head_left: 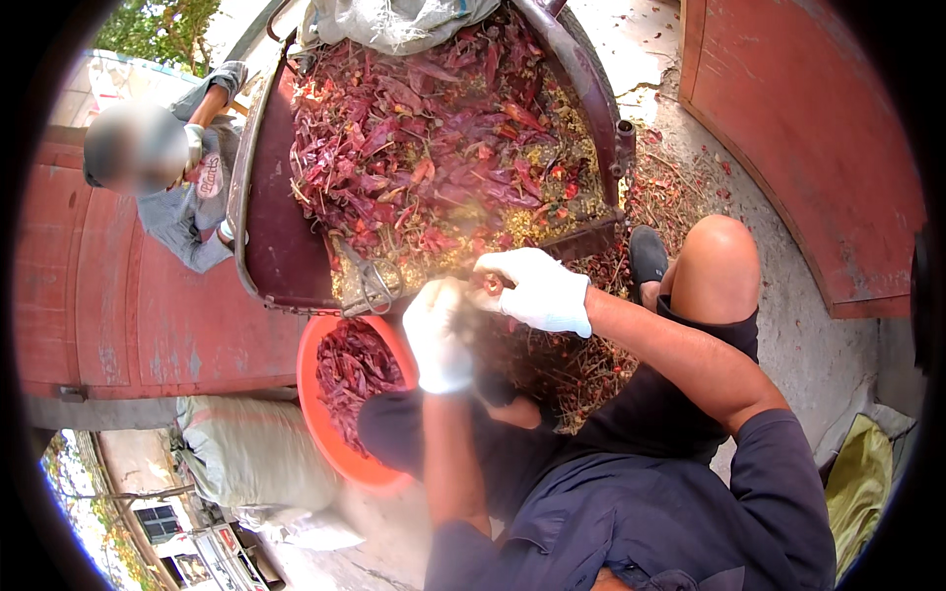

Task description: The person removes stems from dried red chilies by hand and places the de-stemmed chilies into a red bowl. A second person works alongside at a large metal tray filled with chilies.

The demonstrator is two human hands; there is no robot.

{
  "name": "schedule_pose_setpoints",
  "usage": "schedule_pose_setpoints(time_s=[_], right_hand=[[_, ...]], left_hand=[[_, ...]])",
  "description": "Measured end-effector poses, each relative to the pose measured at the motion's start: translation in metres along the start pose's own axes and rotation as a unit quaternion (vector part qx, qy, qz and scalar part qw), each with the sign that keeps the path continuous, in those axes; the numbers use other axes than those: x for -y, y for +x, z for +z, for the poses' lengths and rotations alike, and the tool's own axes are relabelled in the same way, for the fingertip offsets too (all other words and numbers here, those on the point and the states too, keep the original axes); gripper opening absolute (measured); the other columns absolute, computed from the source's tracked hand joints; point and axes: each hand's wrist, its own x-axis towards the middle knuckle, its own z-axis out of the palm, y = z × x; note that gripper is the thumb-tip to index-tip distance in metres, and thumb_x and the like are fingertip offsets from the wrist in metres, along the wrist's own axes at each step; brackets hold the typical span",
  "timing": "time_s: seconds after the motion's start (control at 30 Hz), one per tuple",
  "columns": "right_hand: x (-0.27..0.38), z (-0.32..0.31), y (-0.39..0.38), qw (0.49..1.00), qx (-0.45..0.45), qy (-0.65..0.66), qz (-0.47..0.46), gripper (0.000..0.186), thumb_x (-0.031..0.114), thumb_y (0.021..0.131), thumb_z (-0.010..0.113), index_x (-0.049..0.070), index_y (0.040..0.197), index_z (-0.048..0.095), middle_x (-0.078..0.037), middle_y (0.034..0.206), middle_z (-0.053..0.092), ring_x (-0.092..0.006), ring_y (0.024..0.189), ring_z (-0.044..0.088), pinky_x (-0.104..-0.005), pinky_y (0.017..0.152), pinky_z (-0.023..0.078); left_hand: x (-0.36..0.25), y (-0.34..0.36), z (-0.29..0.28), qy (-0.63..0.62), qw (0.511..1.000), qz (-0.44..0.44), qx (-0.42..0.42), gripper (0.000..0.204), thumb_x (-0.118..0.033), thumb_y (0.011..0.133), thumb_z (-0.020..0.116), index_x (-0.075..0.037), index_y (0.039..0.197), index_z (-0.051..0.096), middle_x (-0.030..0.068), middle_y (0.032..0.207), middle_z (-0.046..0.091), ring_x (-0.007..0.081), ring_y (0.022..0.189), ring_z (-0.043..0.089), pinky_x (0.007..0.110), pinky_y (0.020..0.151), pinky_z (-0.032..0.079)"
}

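Note:
A dark maroon metal cart (269,227) holds a heap of dried red peppers (414,128) with yellow seeds among them. At its near edge, my white-gloved right hand (532,291) pinches a small red pepper piece (493,285). Just left of it, my left hand (439,330), also gloved, is raised close to that piece, its fingers blurred and hazy, so what it holds is unclear. An orange-red tub (310,384) of dried peppers sits below the cart, left of my left hand. Stems and seeds litter the ground (581,394) beneath my hands.
A co-worker (187,217) in gray with white gloves is at the cart's left side. Red metal panels (788,167) stand at right and left. A woven sack (246,453) lies behind the tub; a yellow-green sack (852,473) is at lower right. A whitish sack (384,20) lies atop the cart.

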Motion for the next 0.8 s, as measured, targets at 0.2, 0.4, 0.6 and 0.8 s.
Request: schedule_pose_setpoints(time_s=[0.2, 0.4, 0.6, 0.8], right_hand=[[0.013, 0.016, -0.022, 0.974, 0.212, 0.062, -0.041, 0.032, 0.033, 0.089, 0.065, 0.006, 0.105, 0.065, -0.016, 0.092, 0.069, -0.0302, 0.082, 0.065, -0.0393, 0.078, 0.050], [0.027, 0.000, -0.016, 0.966, 0.209, 0.149, -0.016, 0.031, 0.036, 0.093, 0.063, 0.006, 0.101, 0.066, -0.008, 0.071, 0.066, -0.0173, 0.064, 0.063, -0.0337, 0.065, 0.050], [0.027, -0.006, -0.014, 0.971, 0.191, 0.145, 0.014, 0.032, 0.035, 0.091, 0.065, 0.004, 0.097, 0.065, -0.008, 0.077, 0.067, -0.0154, 0.069, 0.061, -0.0340, 0.068, 0.049], [0.011, 0.001, -0.008, 0.980, 0.155, 0.116, -0.044, 0.033, 0.034, 0.088, 0.066, 0.002, 0.094, 0.063, -0.010, 0.082, 0.067, -0.0167, 0.071, 0.058, -0.0352, 0.070, 0.048]], left_hand=[[0.006, 0.034, -0.004, -0.216, 0.955, -0.082, -0.188, 0.039, -0.042, 0.103, 0.052, -0.010, 0.082, 0.057, -0.0031, 0.058, 0.039, 0.0104, 0.044, 0.031, 0.025, 0.037, 0.026], [0.007, 0.072, 0.019, 0.392, 0.909, 0.132, -0.041, 0.020, -0.019, 0.097, 0.066, 0.000, 0.104, 0.071, 0.0043, 0.083, 0.069, 0.0108, 0.071, 0.064, 0.024, 0.061, 0.051], [-0.008, 0.128, 0.042, 0.696, 0.613, 0.361, 0.097, 0.037, -0.004, 0.076, 0.069, -0.019, 0.109, 0.073, 0.0044, 0.101, 0.065, 0.0267, 0.093, 0.064, 0.037, 0.079, 0.054], [-0.003, 0.155, 0.029, 0.738, 0.547, 0.377, 0.119, 0.022, -0.010, 0.074, 0.073, -0.019, 0.094, 0.074, 0.0044, 0.089, 0.064, 0.0263, 0.087, 0.063, 0.039, 0.073, 0.052]])
